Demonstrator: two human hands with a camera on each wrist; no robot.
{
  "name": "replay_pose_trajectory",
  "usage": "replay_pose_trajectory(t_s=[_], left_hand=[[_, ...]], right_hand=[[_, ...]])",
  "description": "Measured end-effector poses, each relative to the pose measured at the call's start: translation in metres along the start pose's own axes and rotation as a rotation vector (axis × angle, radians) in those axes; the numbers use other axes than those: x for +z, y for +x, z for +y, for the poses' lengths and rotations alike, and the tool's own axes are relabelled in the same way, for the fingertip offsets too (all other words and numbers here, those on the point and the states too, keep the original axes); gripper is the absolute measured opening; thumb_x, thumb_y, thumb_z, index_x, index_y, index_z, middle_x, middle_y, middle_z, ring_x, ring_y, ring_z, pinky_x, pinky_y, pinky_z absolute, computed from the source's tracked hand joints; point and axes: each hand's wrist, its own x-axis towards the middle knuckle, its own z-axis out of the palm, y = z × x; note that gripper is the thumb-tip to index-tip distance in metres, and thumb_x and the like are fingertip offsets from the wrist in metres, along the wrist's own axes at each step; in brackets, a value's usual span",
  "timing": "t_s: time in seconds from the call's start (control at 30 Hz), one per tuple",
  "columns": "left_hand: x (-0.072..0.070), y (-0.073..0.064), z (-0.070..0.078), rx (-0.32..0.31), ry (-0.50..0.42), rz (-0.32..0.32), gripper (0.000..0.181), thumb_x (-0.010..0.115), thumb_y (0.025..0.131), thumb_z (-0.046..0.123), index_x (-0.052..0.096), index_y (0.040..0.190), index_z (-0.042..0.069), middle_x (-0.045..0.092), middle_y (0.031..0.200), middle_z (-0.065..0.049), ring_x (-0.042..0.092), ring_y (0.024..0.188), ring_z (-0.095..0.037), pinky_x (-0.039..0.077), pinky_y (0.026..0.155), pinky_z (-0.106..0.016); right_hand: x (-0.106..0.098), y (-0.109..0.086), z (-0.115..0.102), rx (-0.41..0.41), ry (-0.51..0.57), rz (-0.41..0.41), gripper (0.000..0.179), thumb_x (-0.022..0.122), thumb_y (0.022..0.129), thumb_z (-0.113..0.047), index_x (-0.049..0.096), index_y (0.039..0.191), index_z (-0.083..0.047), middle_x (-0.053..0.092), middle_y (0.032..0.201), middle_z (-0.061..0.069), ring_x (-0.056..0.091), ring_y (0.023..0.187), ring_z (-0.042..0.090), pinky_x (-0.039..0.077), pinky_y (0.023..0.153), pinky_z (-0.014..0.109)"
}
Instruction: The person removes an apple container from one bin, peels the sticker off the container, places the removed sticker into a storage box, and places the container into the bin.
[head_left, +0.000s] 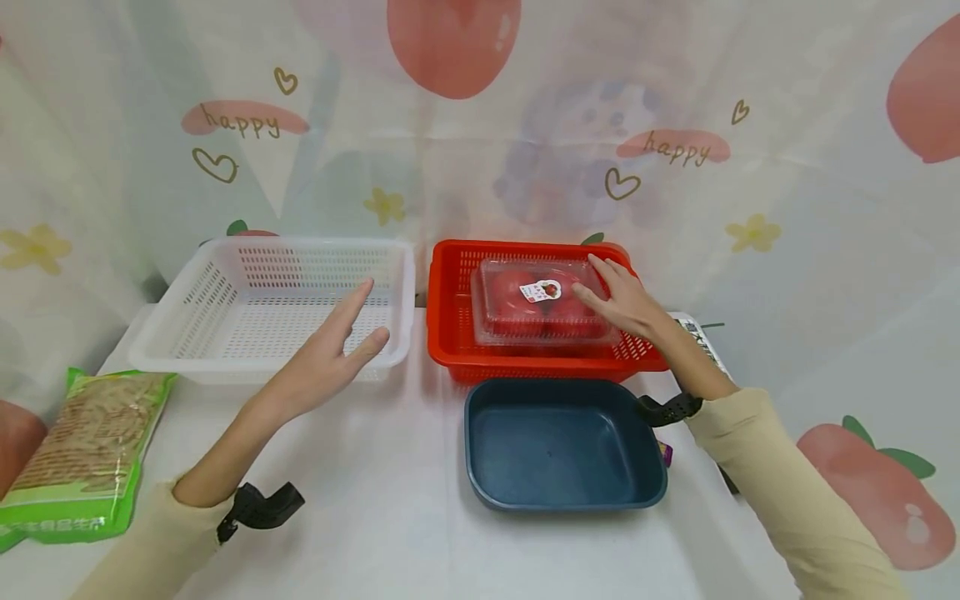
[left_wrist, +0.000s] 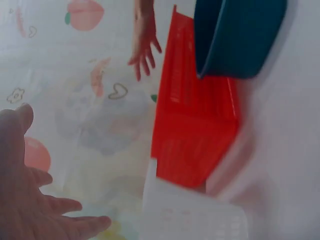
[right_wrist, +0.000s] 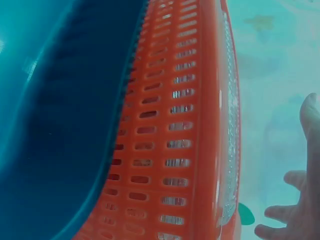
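My left hand [head_left: 322,364] hovers over the front right part of a white plastic basket [head_left: 172,354], fingers straight and thumb spread, holding nothing. In the left wrist view, that hand's fingers [left_wrist: 62,206] are apart from the baskets. On the right, my right hand [head_left: 626,302] is above the right side of a red plastic basket [head_left: 442,333], its fingers extended. Inside that basket lies a clear plastic box [head_left: 495,325] with round red produce and a white label. The right wrist view shows the right hand [right_wrist: 300,200] beyond the basket's rim, with a gap between them.
A dark blue basin [head_left: 555,450] stands in front of the red basket. At far left lies a green-edged bag [head_left: 97,442] of light brown food. A partly hidden printed item [head_left: 701,337] and a small purple object [head_left: 665,453] are beside the right arm. A printed curtain [head_left: 480,167] hangs behind.
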Motion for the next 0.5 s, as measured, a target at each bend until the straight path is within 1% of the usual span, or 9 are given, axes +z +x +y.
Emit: replay_pose_trajectory(t_s=[0.1, 0.2, 0.3, 0.43, 0.5], left_hand=[[0.011, 0.005, 0.009, -0.002, -0.118, 0.002, 0.075, 0.05, 0.098, 0.046, 0.008, 0.157, 0.026, 0.01, 0.164, 0.001, 0.017, 0.151, -0.028, 0.03, 0.114, -0.055], [0.025, 0.011, 0.018, -0.004, -0.223, 0.034, 0.073, 0.053, 0.098, 0.041, 0.013, 0.157, 0.025, 0.014, 0.163, 0.002, 0.023, 0.148, -0.031, 0.033, 0.113, -0.054], [0.039, 0.017, 0.022, -0.003, -0.288, 0.068, 0.072, 0.055, 0.097, 0.038, 0.016, 0.156, 0.024, 0.018, 0.162, 0.0, 0.025, 0.147, -0.033, 0.034, 0.112, -0.055], [0.058, 0.023, 0.023, -0.005, -0.365, 0.114, 0.07, 0.057, 0.096, 0.035, 0.021, 0.155, 0.021, 0.026, 0.158, -0.003, 0.025, 0.145, -0.034, 0.031, 0.113, -0.057], [0.067, 0.025, 0.022, -0.016, -0.408, 0.152, 0.07, 0.059, 0.095, 0.036, 0.023, 0.154, 0.022, 0.029, 0.156, -0.003, 0.026, 0.145, -0.032, 0.032, 0.114, -0.054]], right_hand=[[-0.002, 0.006, 0.002, 0.003, 0.015, 0.006, 0.085, 0.05, 0.092, -0.056, 0.013, 0.157, -0.014, 0.02, 0.159, 0.022, 0.023, 0.142, 0.044, 0.032, 0.105, 0.069], [-0.002, 0.011, 0.005, 0.007, 0.028, 0.007, 0.085, 0.049, 0.092, -0.056, 0.014, 0.156, -0.013, 0.02, 0.159, 0.022, 0.022, 0.143, 0.043, 0.03, 0.106, 0.07], [-0.002, 0.016, 0.006, 0.011, 0.044, 0.001, 0.085, 0.048, 0.092, -0.057, 0.015, 0.156, -0.013, 0.019, 0.159, 0.022, 0.019, 0.144, 0.043, 0.029, 0.107, 0.069], [-0.002, 0.022, 0.009, 0.013, 0.066, -0.007, 0.084, 0.047, 0.093, -0.057, 0.015, 0.156, -0.011, 0.019, 0.159, 0.022, 0.018, 0.145, 0.042, 0.028, 0.108, 0.069], [-0.001, 0.024, 0.011, 0.01, 0.083, -0.011, 0.083, 0.047, 0.093, -0.056, 0.016, 0.156, -0.01, 0.02, 0.159, 0.022, 0.019, 0.145, 0.042, 0.028, 0.109, 0.068]])
